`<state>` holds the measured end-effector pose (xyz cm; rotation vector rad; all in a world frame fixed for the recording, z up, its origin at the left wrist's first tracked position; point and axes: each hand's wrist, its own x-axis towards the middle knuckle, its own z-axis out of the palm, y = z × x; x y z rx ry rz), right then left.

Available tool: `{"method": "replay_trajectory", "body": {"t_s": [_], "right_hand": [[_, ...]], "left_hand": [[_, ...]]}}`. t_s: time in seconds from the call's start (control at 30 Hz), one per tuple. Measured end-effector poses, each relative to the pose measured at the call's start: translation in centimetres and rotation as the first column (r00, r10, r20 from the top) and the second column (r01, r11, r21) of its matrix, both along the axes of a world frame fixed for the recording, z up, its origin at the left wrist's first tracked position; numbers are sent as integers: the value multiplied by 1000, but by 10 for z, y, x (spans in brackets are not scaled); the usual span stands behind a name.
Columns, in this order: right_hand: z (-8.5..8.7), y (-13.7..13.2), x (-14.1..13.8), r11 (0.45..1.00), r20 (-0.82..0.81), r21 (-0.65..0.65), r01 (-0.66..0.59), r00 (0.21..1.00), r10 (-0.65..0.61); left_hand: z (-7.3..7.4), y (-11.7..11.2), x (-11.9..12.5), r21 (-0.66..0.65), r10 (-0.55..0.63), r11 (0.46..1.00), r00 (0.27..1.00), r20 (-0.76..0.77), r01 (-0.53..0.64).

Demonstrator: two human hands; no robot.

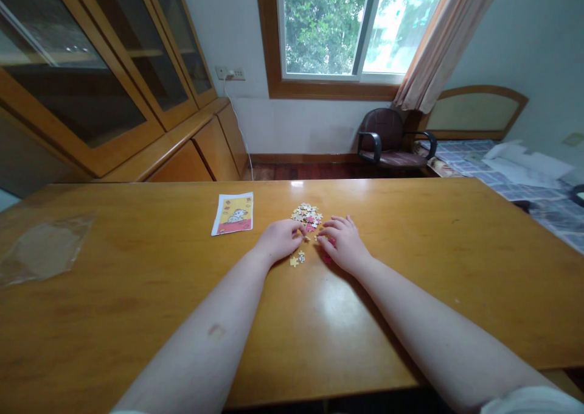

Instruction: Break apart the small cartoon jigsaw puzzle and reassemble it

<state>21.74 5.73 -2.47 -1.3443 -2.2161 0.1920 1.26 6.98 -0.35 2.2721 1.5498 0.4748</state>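
Observation:
A small heap of jigsaw puzzle pieces [306, 214], mostly pale yellow, white and pink, lies on the wooden table just beyond my hands. My left hand [281, 240] is closed in a pinch, with a small pale puzzle piece [307, 238] at its fingertips. Close to its right, my right hand [345, 243] rests low over the table with its fingers stretched out and apart. Red-pink pieces [327, 259] show beside and partly under that hand. Nearer to me, a yellow piece [294, 261] and a patterned piece [302, 256] lie below my left hand.
A picture card [234, 213] with a cartoon animal on yellow and pink lies left of the heap. A clear plastic bag [43, 249] is at the table's far left. Beyond the table [159, 268] stand a glass-door cabinet [159, 61], an armchair [387, 137] and a bed [506, 164].

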Motion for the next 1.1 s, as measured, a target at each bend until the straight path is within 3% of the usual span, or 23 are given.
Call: {"method": "replay_trajectory", "body": {"t_s": [0.2, 0.33, 0.43, 0.6, 0.83, 1.1], "right_hand": [[4, -3, -2, 992, 8, -21, -123, 992, 123], [6, -5, -2, 977, 52, -47, -206, 977, 208], [3, -3, -1, 991, 62, -54, -123, 990, 126], [0, 2, 1, 999, 54, -42, 22, 998, -19], [2, -2, -2, 992, 180, -123, -9, 983, 31], [1, -1, -1, 995, 133, -101, 18, 991, -5]], "left_hand": [[-2, -2, 0, 3, -75, 997, 997, -34, 75], [2, -3, 0, 21, -18, 1000, 999, -40, 19], [4, -4, 0, 16, 42, 999, 998, -47, -41], [3, -3, 0, -12, 32, 999, 996, -77, -33], [-1, -2, -1, 15, -9, 1000, 998, -54, 10], [2, -4, 1, -4, -62, 998, 998, -30, 62]]}}
